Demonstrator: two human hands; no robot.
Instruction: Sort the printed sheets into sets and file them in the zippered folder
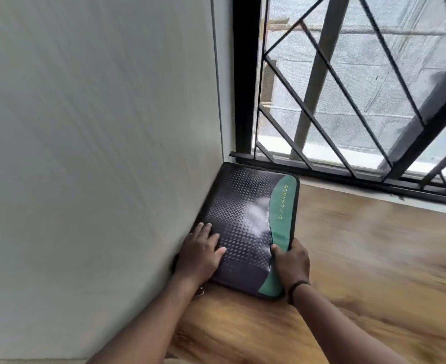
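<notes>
I observed a pale wall (98, 127) filling the left of the frame and a barred window (348, 88) at upper right, above a wooden surface (361, 258). The zippered folder (245, 222), black with a green band, lay closed and flat at centre, in the corner against wall and sill. My left hand (201, 250) rested flat on its cover, fingers extended. My right hand (291, 264) grasped its right edge.
</notes>
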